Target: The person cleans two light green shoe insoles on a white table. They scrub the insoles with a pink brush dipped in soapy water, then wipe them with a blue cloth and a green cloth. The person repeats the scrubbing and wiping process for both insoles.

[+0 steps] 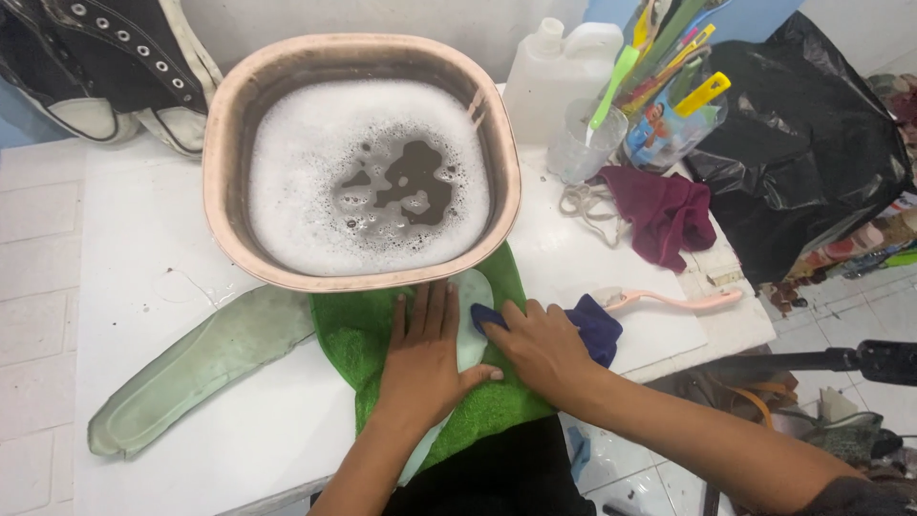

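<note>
- The white table stands on a floor of white tiles; it carries everything, and its surface is wet in places.
- A black plastic bag lies at the far right edge of the table.
- The beige wash basin sits in the middle, full of soapy foam with a dark opening of water in the centre.
- A black high-top shoe with white sole leans at the far left corner.
- A green towel is spread at the near edge, partly under the basin.
- One pale green insole lies left of the towel, touching its edge.
- A second insole rests on the towel — mostly hidden by the hands.
- A white jug and a cup of brushes stand behind the basin at right; a maroon rag and a pink brush lie near them.
- The left hand is open and flat, pressing down the second insole.
- The right hand is closed on a dark blue cloth — it presses the cloth against the insole.
</note>
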